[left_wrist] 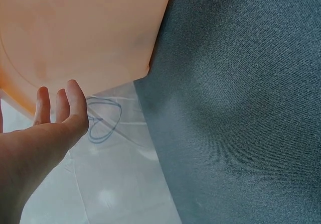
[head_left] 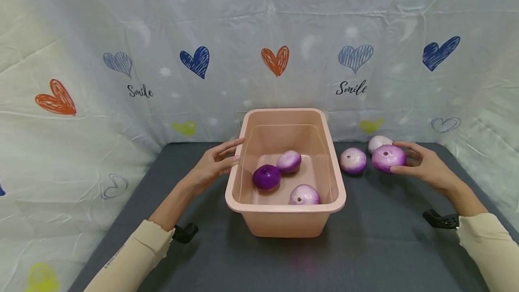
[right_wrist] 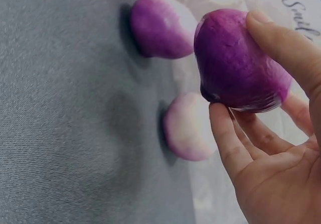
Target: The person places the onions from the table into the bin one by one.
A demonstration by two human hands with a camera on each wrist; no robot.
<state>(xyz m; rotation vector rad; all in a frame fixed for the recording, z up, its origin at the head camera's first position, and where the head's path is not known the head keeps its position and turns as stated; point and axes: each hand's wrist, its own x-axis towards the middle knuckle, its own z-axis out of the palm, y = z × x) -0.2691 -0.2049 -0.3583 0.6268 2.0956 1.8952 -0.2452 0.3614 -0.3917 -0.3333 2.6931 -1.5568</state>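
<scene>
My right hand (head_left: 425,164) grips a purple onion (right_wrist: 241,61) between thumb and fingers, raised above the dark table. Close by on the table are two paler onions: one (head_left: 352,161) next to the bin, another (head_left: 379,142) partly hidden behind the held one. A peach plastic bin (head_left: 279,222) stands in the middle, with a dark purple onion (head_left: 266,177) and two lighter onions (head_left: 289,161) inside; the front rim partly covers the nearest. At the bin's left side rests my left hand (head_left: 212,166), its loosely extended fingers (left_wrist: 75,101) against the rim and outer wall.
A dark grey cloth (head_left: 365,247) covers the table. Behind it and on both sides hangs a pale curtain (head_left: 243,21) printed with hearts and "Smile". A black strap sits on each wrist, below cream sleeves (head_left: 134,253).
</scene>
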